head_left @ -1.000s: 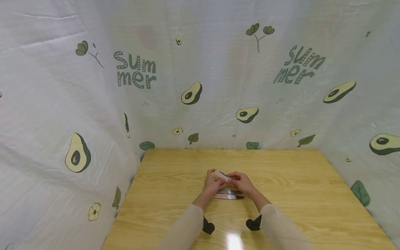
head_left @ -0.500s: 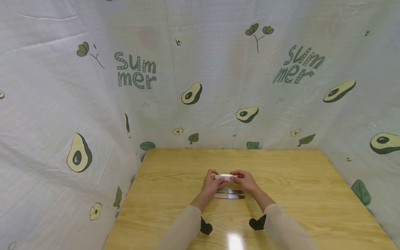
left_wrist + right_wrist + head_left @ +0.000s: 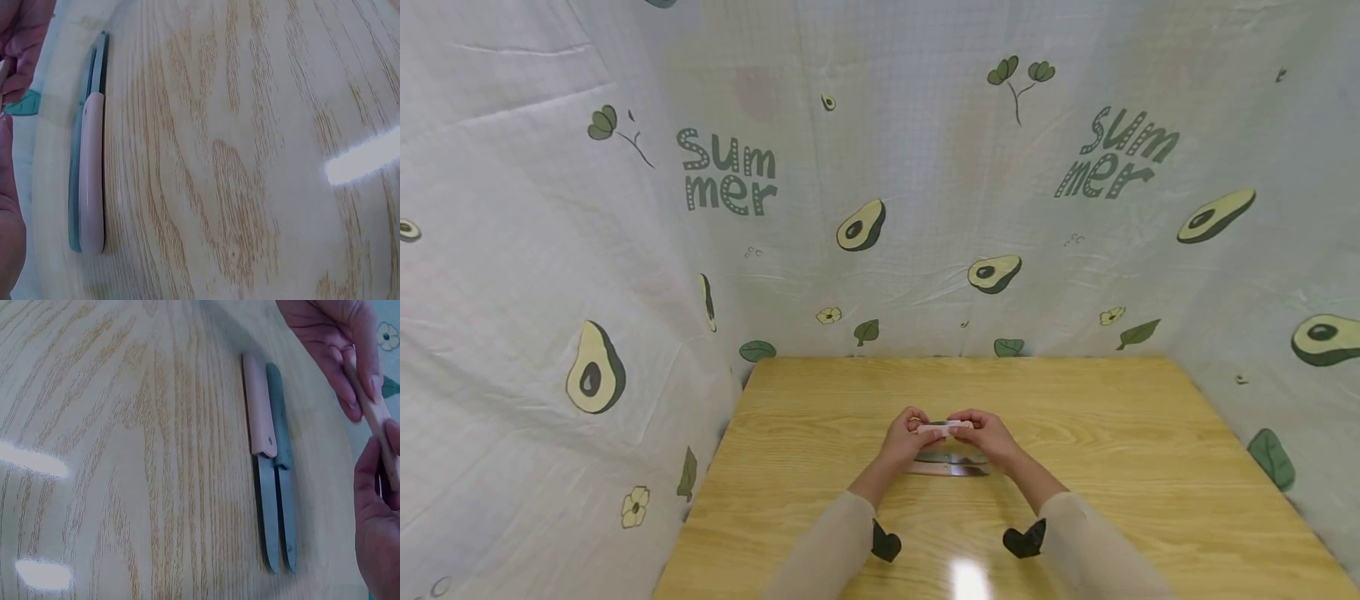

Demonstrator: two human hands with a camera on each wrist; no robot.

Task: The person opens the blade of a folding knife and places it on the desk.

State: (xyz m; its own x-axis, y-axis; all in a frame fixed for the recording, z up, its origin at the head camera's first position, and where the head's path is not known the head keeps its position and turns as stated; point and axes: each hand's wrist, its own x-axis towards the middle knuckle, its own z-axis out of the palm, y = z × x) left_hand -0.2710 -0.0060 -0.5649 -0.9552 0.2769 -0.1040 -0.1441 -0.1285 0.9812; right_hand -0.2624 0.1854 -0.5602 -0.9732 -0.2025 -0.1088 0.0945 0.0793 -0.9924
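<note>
My left hand (image 3: pixel 901 440) and right hand (image 3: pixel 992 437) hold a slim pale pink folding knife (image 3: pixel 946 429) level between them, above the table. Fingers and thumbs pinch it from both ends; in the right wrist view its pink handle (image 3: pixel 374 415) runs between the left hand (image 3: pixel 334 344) above and the right hand (image 3: pixel 381 531) below. On the wood just in front of the hands lie two knives side by side with their blades out, one with a pink handle (image 3: pixel 257 403), one with a green handle (image 3: pixel 279 415). Both blades point right in the head view.
The wood-grain table (image 3: pixel 805 400) carries a bright light reflection (image 3: pixel 968 579) near its front. A white cloth (image 3: pixel 917 150) printed with avocados and lettering hangs along the back and sides. Black heart-shaped patches (image 3: pixel 886 542) show beside the sleeves.
The held pink knife has turned from slanted to level, and its face has tipped about. Both hands keep their grip, the forearms spread slightly, and the two knives on the table stay put.
</note>
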